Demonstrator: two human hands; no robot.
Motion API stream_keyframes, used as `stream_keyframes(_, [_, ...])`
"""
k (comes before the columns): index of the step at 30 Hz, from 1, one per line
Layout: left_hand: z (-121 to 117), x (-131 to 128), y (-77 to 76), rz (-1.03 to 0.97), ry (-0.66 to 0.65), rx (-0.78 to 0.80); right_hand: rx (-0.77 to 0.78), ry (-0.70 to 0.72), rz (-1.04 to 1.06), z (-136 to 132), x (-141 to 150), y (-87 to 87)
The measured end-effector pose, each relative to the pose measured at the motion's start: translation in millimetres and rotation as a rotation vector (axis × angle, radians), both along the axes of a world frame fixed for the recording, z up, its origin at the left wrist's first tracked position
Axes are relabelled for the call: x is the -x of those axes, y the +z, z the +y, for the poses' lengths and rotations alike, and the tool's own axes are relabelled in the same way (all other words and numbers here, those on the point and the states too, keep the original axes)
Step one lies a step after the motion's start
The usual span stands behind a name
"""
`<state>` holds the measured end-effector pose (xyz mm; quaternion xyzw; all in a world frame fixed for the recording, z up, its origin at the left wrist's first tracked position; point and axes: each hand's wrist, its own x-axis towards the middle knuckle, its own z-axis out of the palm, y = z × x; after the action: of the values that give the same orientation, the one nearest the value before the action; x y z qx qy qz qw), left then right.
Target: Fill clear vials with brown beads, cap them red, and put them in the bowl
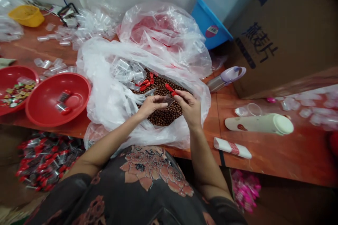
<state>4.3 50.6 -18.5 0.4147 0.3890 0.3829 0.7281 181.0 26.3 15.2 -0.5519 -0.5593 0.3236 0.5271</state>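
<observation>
My left hand (151, 104) pinches a small clear plastic box (168, 100) over a pile of brown round candies (163, 112) lying in an opened plastic bag (105, 95). My right hand (188, 105) holds a red cap (173, 93) at the box's top, its fingers closed. Loose red caps (146, 84) and several empty clear boxes (129, 72) lie on the candy pile just beyond my hands.
Two red bowls (50, 109) sit left on the wooden table (277, 154), one holding filled boxes. A yellow basket (26, 14), a blue bin (208, 24), a cardboard carton (285, 35), a white flask (258, 123) and a purple-lidded bottle (227, 77) stand around. Filled boxes (42, 161) lie below left.
</observation>
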Motion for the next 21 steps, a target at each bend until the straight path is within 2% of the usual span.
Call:
stream_keyframes(7, [-8, 7, 6.8, 0.119, 0.082, -0.118, -0.093, 0.046, -0.212, -9, 14, -2.6])
stream_keyframes(13, [-18, 2, 13.1, -0.028, 0.157, 0.031, -0.053, 0.151, -0.349, -18, 14, -0.6])
stream_keyframes(16, [-22, 1, 15.4, -0.079, 0.156, 0.081, -0.028, 0.125, -0.203, -21, 18, -0.2])
stream_keyframes(19, [-27, 1, 18.3, -0.054, 0.125, 0.024, 0.013, -0.004, 0.053, -26, 26, -0.4])
stream_keyframes(21, [-29, 1, 20.0, -0.015, 0.127, -0.022, 0.021, -0.071, 0.146, -28, 32, -0.5])
